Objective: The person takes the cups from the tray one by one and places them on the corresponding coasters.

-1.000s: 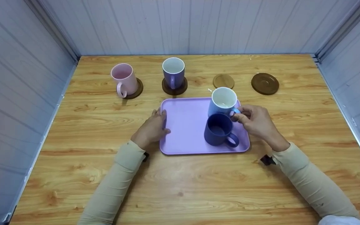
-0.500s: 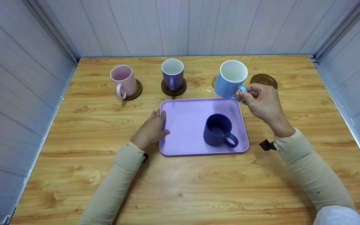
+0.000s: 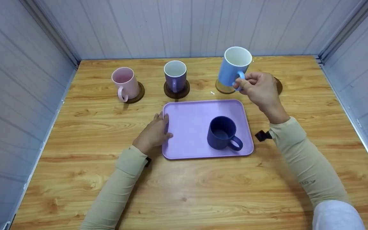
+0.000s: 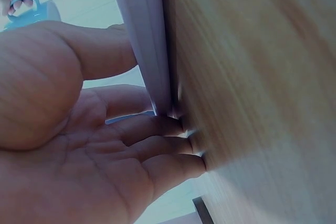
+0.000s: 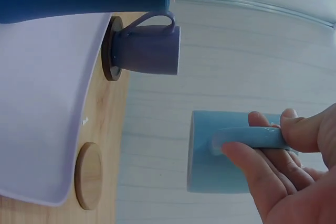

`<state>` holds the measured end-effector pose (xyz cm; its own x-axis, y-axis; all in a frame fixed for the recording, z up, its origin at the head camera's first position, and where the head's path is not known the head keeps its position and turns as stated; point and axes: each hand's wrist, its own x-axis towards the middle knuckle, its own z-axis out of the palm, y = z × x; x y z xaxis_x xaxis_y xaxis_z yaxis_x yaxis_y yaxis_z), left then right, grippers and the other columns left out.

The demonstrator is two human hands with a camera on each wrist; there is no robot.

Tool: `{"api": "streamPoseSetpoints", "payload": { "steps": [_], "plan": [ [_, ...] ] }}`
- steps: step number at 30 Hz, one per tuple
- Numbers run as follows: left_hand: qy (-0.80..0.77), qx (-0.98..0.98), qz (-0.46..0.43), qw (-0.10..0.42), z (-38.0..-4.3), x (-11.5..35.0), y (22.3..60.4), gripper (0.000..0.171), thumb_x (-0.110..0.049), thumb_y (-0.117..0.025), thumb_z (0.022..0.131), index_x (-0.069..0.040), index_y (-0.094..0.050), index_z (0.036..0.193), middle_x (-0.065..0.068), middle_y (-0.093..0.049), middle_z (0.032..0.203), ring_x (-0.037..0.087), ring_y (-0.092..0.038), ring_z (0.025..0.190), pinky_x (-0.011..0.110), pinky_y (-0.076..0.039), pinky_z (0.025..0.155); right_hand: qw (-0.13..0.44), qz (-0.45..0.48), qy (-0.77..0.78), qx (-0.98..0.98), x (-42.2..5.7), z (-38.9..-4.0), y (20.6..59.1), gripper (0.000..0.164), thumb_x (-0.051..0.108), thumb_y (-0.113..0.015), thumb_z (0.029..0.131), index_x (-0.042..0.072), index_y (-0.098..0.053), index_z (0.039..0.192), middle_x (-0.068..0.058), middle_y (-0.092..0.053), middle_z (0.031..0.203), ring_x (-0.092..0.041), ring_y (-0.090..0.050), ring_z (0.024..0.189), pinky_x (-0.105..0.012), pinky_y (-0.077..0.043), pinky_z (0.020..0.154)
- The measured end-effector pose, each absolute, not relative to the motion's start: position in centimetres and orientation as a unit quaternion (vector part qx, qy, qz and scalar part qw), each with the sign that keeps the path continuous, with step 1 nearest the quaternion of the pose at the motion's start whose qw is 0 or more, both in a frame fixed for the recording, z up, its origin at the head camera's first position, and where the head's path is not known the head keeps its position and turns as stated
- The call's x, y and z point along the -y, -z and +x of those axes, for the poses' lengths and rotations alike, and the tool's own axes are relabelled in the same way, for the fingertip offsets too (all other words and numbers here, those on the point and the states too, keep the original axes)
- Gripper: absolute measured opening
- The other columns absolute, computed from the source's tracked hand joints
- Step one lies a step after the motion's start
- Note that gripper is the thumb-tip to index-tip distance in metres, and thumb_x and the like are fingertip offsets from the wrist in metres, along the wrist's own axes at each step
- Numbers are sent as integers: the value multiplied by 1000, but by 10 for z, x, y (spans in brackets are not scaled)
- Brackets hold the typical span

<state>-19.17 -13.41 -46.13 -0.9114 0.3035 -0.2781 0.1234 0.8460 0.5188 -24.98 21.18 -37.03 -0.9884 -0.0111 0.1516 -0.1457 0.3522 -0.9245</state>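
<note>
In the head view, my right hand (image 3: pixel 262 91) pinches the handle of a light blue mug (image 3: pixel 230 72). The mug hangs upright above a light wooden coaster (image 3: pixel 224 87), and the right wrist view shows a gap between the mug (image 5: pixel 202 171) and that coaster (image 5: pixel 89 176). My left hand (image 3: pixel 152 134) holds the left edge of a purple tray (image 3: pixel 188 127). As the left wrist view shows, its thumb is on the inner side of the tray's rim (image 4: pixel 140 24), with fingertips at the outer side. A dark blue mug (image 3: pixel 219 137) stands on the tray's right half.
A pink mug (image 3: pixel 126 85) and a violet mug (image 3: pixel 176 80) stand on dark round coasters at the back. Another dark coaster (image 3: pixel 279 85) is partly hidden behind my right hand. Panelled walls (image 3: pixel 158 28) enclose the table (image 3: pixel 184 191) at the back and sides.
My right hand has lifted the light blue mug off the tray and carried it back over the light wooden coaster. My left hand has stayed at the tray's edge.
</note>
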Motion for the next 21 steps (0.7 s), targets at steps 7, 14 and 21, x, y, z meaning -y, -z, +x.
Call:
{"api": "streamPoseSetpoints", "payload": {
  "steps": [7,14,21],
  "plan": [
    [-256,-943,107,182,-192,134,461,83,-18,-71,98,6,-23,161,30,-18,167,45,-10,157,51,-12,127,59,32,-579,813,-207,-270,386,24,22,-81,92,-1,-77,97,-8,-79,85,-16,-77,85,-26,-62,73],
    [-256,-943,99,188,-192,134,462,83,-18,-71,98,5,-22,161,29,-16,167,43,-9,157,50,-12,128,65,27,-579,813,-206,-286,412,24,21,-80,92,-2,-77,95,-9,-78,84,-19,-77,84,-25,-62,74],
    [-260,-941,94,193,-192,134,463,83,-18,-70,99,3,-22,162,28,-15,168,41,-8,158,48,-11,128,80,2,-528,845,-206,-298,431,22,26,-80,92,4,-79,92,-11,-79,86,-25,-77,83,-19,-55,63]
  ]
}}
